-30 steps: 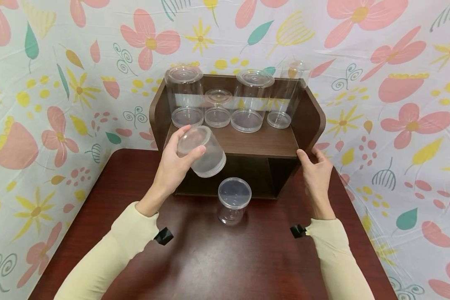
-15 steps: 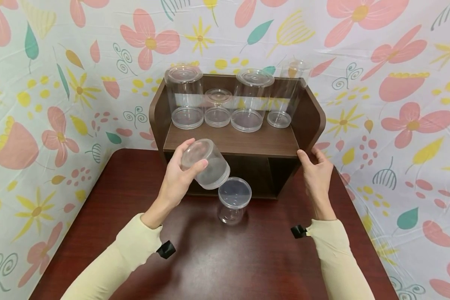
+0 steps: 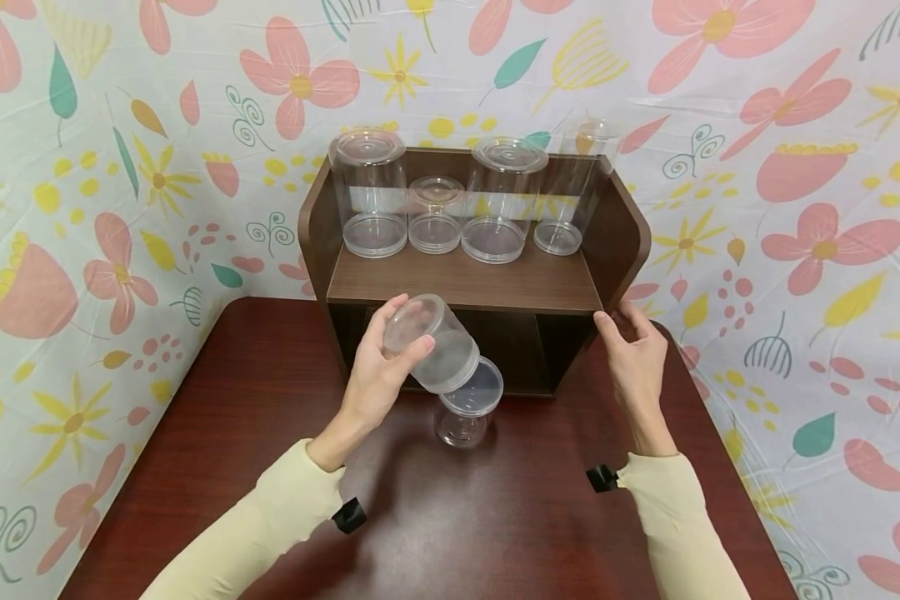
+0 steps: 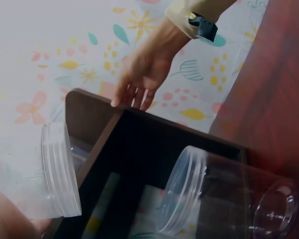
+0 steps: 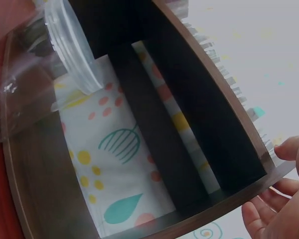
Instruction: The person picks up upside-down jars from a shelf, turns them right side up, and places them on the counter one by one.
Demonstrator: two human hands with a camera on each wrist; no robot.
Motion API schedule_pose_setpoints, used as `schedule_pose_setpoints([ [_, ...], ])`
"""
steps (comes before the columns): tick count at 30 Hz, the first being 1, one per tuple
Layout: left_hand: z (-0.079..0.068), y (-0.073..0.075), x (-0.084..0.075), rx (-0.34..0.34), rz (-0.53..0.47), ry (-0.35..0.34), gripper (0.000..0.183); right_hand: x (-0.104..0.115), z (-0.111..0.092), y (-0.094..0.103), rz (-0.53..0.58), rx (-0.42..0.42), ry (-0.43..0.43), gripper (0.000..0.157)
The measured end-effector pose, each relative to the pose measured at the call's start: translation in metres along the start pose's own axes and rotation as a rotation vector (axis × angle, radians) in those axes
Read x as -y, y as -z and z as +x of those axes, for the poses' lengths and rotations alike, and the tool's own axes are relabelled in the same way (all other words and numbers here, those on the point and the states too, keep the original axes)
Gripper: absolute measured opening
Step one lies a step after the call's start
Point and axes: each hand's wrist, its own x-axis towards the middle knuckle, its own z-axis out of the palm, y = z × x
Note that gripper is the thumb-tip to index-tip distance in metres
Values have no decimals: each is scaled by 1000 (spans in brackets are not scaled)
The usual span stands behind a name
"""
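Observation:
My left hand (image 3: pixel 373 373) grips a clear plastic jar (image 3: pixel 437 350) by its side, thumb on the near face. This jar is tilted, its ridged end low and to the right. Just below it, a second clear jar (image 3: pixel 462 427) stands upright on the table, and the held jar overlaps its lid in the head view. Both jars' ridged ends show in the left wrist view. My right hand (image 3: pixel 636 360) holds the right side of a dark brown wooden shelf (image 3: pixel 461 287), thumb at the front edge and fingers along the outer side.
On the upper shelf board stand several clear jars: a tall wide jar (image 3: pixel 371 196) at left, a short jar (image 3: pixel 437 218), another tall jar (image 3: pixel 504 204) and a narrow one (image 3: pixel 562 237). The reddish-brown table (image 3: pixel 450 533) meets flower-patterned cloth (image 3: pixel 120 275) behind and beside it.
My left hand has brought the held jar down and to the right, from in front of the upper shelf board to over the standing jar. My right hand stays at the shelf's side.

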Motion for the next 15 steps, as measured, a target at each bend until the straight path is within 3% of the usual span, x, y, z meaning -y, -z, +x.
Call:
schedule_pose_setpoints([
  [4,-1,-7,5,1,3,9,72,0,-10,4,-42,12,-3,46],
  [12,-2,-18,15,-15,28,4,70,-1,-31,8,108,19,-6,49],
  [15,-2,-23,17,-15,21,-4,68,-2,-39,8,134,56,0,49],
])
